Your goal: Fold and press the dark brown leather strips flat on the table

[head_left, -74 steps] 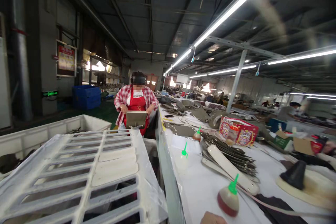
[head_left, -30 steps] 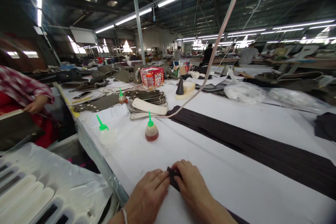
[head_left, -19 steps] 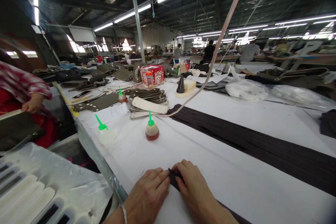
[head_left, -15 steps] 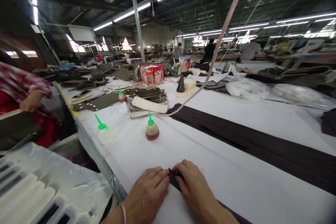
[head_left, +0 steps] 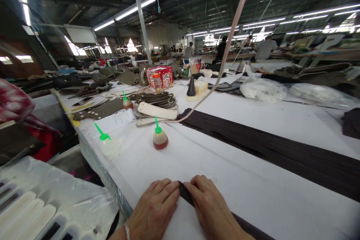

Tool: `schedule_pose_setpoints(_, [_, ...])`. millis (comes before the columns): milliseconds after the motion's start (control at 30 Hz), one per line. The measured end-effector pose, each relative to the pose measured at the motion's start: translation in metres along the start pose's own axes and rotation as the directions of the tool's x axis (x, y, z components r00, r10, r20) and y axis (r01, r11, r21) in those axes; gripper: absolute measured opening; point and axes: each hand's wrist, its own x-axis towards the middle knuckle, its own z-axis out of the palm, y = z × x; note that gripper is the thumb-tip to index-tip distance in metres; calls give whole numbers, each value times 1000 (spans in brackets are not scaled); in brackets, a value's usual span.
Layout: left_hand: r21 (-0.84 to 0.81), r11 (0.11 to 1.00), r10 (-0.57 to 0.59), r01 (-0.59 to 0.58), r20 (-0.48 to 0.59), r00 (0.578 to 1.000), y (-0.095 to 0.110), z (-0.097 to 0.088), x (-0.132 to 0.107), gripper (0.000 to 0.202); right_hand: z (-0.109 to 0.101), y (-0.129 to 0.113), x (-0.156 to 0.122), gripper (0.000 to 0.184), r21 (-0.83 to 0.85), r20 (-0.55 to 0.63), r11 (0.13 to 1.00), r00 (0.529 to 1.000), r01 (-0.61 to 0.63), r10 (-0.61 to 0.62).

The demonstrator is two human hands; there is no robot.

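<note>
My left hand (head_left: 156, 206) and my right hand (head_left: 209, 204) lie side by side on the white table (head_left: 225, 172) near its front edge. Between their fingertips shows the end of a thin dark strip (head_left: 185, 195), which runs on under my right hand toward the lower right. Both hands have their fingers pressed together and down on this strip end. Farther back, a broad band of dark strips (head_left: 267, 148) lies across the table.
A glue bottle with a green nozzle and red-brown content (head_left: 160, 138) stands behind my hands, a clear one (head_left: 107, 144) to its left. Behind them lie cream strap pieces (head_left: 157, 111), a stack of dark parts (head_left: 160, 99) and a red box (head_left: 160, 76). A hose (head_left: 225, 56) hangs overhead. A white slotted tray (head_left: 28, 210) sits lower left beside a person in red (head_left: 17, 108).
The view turned right from the tray and the person in red to the table. My hands stayed on the strip end and shifted slightly; the other person moved further left.
</note>
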Motion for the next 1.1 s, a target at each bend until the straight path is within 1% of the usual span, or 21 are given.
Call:
schedule_pose_setpoints(167, [3, 1000, 3, -3, 18, 1000, 0, -1, 0, 31, 5, 2, -4, 42, -107, -109, 988, 986, 111, -123])
schedule_pose_setpoints(300, [20, 1000, 7, -8, 28, 1000, 0, -2, 1, 32, 5, 1, -4, 40, -180, -156, 974, 973, 140, -169])
schedule_pose_setpoints(533, [-10, 1000, -18, 19, 47, 999, -1, -4, 1, 32, 2, 0, -2, 46, -316, -147, 934, 964, 165, -220])
schedule_pose_setpoints(733, [-60, 990, -122, 126, 61, 991, -1, -7, -4, 35, 4, -1, -2, 52, -385, -141, 905, 958, 181, -252])
schedule_pose_setpoints(933, [-116, 982, -142, 150, 75, 987, -2, -12, -1, 37, 4, -3, 0, 54, -433, -83, 881, 965, 189, -248])
schedule_pose_setpoints(1033, [-142, 978, -143, 154, 81, 986, -4, -17, -3, 32, 3, -2, 2, 56, -419, -59, 888, 970, 189, -234])
schedule_pose_setpoints(1100, [-172, 973, -144, 156, 79, 986, -5, -22, -4, 25, 2, -2, 2, 58, -404, -41, 897, 975, 182, -217])
